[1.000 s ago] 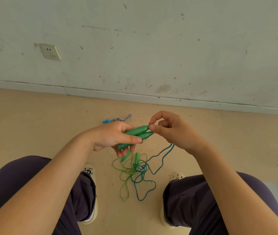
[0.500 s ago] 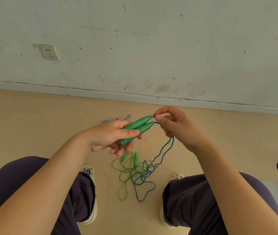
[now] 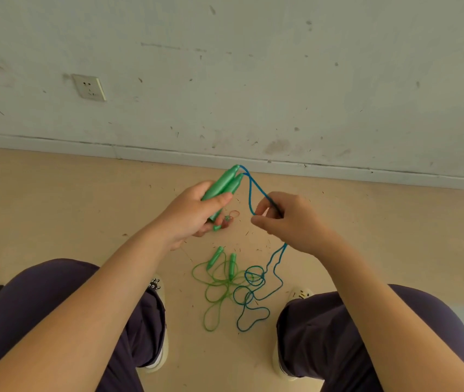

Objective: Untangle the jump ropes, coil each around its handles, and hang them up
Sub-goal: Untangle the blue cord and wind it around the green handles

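From the head camera, your left hand point(image 3: 194, 212) had its grip wrapped around a pair of green handles point(image 3: 223, 186), held side by side and tilted up toward the wall point(image 3: 253, 80). The blue rope point(image 3: 250, 199) left the top ends of those handles and dropped in a loop to your right hand point(image 3: 290, 219), just right of the handles, where thumb and fingers pinched it. Below that hand the blue rope ran down to the floor point(image 3: 55, 207) and ended in loose coils.

On the floor directly below the held handles lay a second jump rope: two smaller-looking green handles point(image 3: 223, 263) close together, with a green rope point(image 3: 214, 295) tangled in loops and overlapping the blue coils on its right side. A small red ring point(image 3: 234, 213) lay on the floor just right of your left hand's fingers. Your two knees framed the tangle, with a light shoe point(image 3: 158, 287) showing near it. A wall socket point(image 3: 89, 87) sat up and left of the held handles.
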`<action>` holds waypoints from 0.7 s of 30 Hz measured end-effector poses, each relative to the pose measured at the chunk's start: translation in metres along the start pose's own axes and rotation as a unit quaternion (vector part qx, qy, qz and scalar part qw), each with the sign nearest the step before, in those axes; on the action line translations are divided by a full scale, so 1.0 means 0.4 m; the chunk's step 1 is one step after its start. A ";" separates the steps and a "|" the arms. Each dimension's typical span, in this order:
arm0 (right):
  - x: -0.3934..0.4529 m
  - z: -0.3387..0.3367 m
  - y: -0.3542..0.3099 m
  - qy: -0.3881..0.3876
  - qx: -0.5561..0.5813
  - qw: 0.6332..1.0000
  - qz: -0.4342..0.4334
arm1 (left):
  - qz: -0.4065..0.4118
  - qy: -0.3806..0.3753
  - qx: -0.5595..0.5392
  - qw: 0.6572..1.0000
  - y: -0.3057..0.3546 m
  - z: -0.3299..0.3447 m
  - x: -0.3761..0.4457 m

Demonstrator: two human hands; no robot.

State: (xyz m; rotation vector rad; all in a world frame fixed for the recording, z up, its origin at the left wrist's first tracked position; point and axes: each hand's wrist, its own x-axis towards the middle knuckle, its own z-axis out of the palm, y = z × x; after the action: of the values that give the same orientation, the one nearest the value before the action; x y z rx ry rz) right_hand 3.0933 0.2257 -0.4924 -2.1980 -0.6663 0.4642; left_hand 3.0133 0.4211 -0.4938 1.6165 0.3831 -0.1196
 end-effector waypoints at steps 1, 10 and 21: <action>-0.001 -0.004 -0.005 0.004 0.009 1.000 0.003 | 0.005 0.008 -0.017 1.000 0.000 -0.004 0.002; -0.002 -0.028 -0.014 0.035 0.207 0.978 0.011 | 0.001 -0.099 -0.068 0.993 0.016 -0.008 -0.010; 0.000 -0.058 -0.016 0.084 0.297 0.951 -0.005 | 0.022 -0.172 -0.141 0.975 0.013 -0.025 -0.013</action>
State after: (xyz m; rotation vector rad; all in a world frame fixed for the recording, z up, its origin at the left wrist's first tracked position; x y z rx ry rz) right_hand 3.1034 0.2158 -0.4728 -1.6375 -0.3792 0.4010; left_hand 3.0087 0.4298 -0.4863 1.2930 0.0892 -0.2941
